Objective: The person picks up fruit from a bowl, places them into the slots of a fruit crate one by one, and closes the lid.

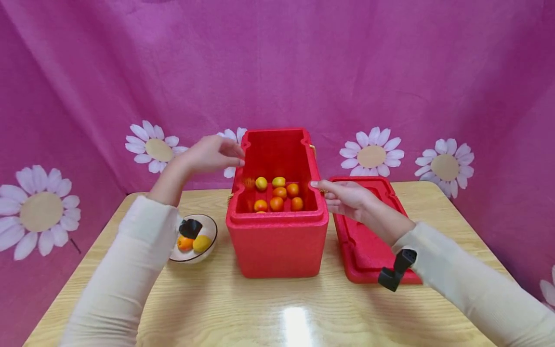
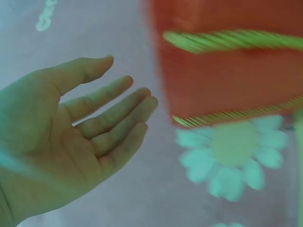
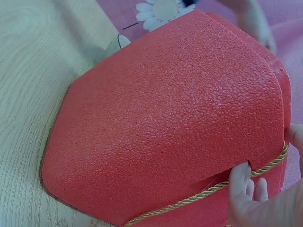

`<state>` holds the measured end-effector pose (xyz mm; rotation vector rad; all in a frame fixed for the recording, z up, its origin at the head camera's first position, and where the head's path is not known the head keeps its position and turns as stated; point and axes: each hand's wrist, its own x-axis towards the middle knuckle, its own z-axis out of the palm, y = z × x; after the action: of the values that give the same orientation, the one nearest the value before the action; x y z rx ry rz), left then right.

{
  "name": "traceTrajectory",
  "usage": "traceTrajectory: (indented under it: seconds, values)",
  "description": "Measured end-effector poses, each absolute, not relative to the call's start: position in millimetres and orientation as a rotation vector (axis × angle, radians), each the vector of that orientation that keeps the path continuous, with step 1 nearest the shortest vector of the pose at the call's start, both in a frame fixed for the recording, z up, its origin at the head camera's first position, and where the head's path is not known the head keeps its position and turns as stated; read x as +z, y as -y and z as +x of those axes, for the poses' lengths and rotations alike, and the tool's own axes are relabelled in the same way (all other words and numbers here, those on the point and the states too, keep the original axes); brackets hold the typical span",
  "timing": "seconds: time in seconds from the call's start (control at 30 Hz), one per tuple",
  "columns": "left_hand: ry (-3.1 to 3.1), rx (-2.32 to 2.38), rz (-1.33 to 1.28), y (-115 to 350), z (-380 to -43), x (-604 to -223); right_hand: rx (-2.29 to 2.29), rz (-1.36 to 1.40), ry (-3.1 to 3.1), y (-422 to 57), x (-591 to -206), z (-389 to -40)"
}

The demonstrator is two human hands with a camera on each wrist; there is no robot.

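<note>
A deep red foam box (image 1: 277,250) stands upright on the table, its top uncovered. Several small orange and yellow tomato-like fruits (image 1: 276,204) lie on its floor. My right hand (image 1: 347,196) grips the box's right rim, thumb over the edge; in the right wrist view its fingers (image 3: 240,177) reach into a notch beside the gold rope (image 3: 203,195). My left hand (image 1: 212,153) hovers by the left rim. In the left wrist view its fingers (image 2: 118,101) are spread loosely, apart from the box wall (image 2: 227,80) and holding nothing.
Left of the box, a white bowl (image 1: 207,254) with a dark rim holds an orange fruit (image 1: 185,243) and a yellow fruit (image 1: 202,244). A red foam lid (image 1: 373,260) lies on the table (image 1: 208,308) at right. A pink curtain (image 1: 277,62) with daisies hangs behind.
</note>
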<state>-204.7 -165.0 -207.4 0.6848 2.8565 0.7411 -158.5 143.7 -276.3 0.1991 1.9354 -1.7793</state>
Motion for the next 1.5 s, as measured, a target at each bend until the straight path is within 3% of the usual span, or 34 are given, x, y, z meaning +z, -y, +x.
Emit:
traceTrajectory:
  seconds: [0.33, 0.8, 1.5]
  values:
    - [-2.782, 0.836, 0.603, 220, -189, -280, -1.755, 0.201, -1.974, -143, -276, -160]
    - [-2.586, 0.733, 0.406, 251, -177, -335, -1.773, 0.178, -1.973, -143, -278, -160]
    - [-2.615, 0.61, 0.4, 254, -168, -362, -1.78, 0.216, -1.983, -143, -278, -159]
